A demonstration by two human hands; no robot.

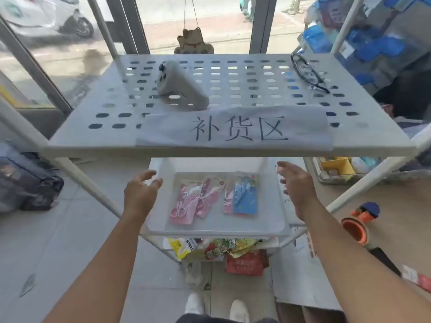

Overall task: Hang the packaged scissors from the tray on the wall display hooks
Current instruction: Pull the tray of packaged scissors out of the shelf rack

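A white tray point(217, 232) sits on the middle level of a white rack, under the perforated top shelf. Inside lie several packaged scissors: pink packs point(186, 202) on the left and a blue pack point(246, 199) over another pink one on the right. My left hand point(141, 192) hovers at the tray's left rim, fingers spread, holding nothing. My right hand point(296, 185) is at the tray's right rim, also open and empty. No wall display hooks are in view.
The top shelf point(93, 136) carries a grey controller point(179, 86), black glasses point(307, 73) and a paper sign point(235, 129). Snack packets point(224, 250) fill the level below the tray. A dark bag point(25, 183) lies on the floor at left, an orange toy point(359, 223) at right.
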